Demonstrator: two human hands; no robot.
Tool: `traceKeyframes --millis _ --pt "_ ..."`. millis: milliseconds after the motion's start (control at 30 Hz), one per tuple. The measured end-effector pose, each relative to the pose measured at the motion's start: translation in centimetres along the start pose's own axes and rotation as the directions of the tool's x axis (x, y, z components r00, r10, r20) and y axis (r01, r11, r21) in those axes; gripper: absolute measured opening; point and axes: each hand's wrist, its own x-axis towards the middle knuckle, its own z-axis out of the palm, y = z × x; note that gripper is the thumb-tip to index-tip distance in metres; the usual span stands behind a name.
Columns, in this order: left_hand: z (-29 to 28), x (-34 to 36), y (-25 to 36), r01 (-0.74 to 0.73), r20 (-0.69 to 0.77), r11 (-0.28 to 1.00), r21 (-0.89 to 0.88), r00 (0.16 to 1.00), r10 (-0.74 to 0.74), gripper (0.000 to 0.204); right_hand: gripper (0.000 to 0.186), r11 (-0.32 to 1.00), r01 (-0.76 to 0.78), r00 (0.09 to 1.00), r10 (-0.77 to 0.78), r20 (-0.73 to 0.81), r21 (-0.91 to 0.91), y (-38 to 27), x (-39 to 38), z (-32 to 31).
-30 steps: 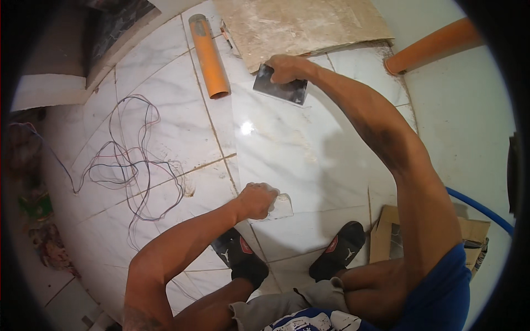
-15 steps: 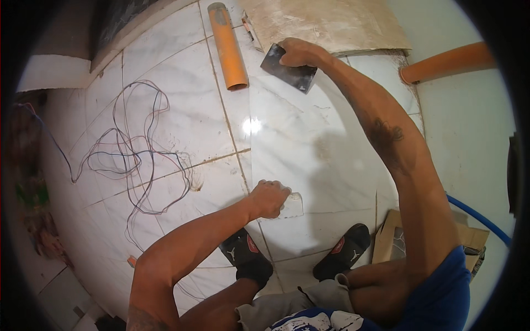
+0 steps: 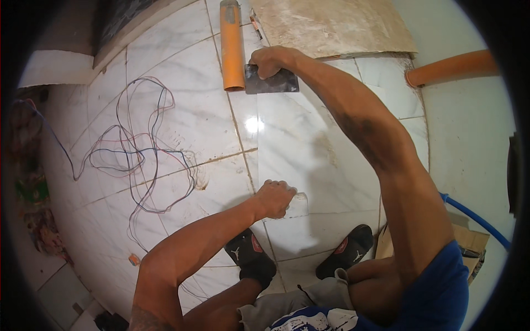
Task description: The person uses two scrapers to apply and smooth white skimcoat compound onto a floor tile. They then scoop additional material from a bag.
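Observation:
A dark, flat rectangular plate [image 3: 279, 85] is in my right hand [image 3: 269, 60], whose fingers and thumb close over its upper left part. The plate lies nearly level across the far end of a glossy white marbled panel [image 3: 290, 149]. Its left end is next to the open end of an orange pipe [image 3: 232, 49]; whether they touch I cannot tell. My left hand [image 3: 276, 198] is a closed fist at the panel's near left part, beside a small pale notched outline [image 3: 300, 204]. Whatever its fingers hold is hidden.
Tangled thin wires [image 3: 152, 149] lie on the tiled floor at the left. A beige board [image 3: 337, 27] is at the far side. Another orange pipe [image 3: 455, 69] meets the right wall. A blue hose [image 3: 480, 215] and cardboard [image 3: 469, 240] are at the near right.
My right hand has moved left with the dark plate, which has turned from slanted to nearly level and come beside the orange pipe. The left fist stays by the notched outline.

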Motion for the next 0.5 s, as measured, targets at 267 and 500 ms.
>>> traceKeyframes --millis 267,500 --pt "-0.3 0.4 0.2 0.008 0.023 1.0 -0.015 1.0 -0.007 0.042 0.04 0.984 0.147 0.986 -0.154 -0.058 -0.098 1.0 -0.3 -0.2" --pt "-0.1 0.2 0.0 0.021 0.047 1.0 -0.004 0.999 -0.021 0.042 0.04 0.893 0.349 0.928 -0.286 0.24 -0.285 -2.7 0.1 3.3"
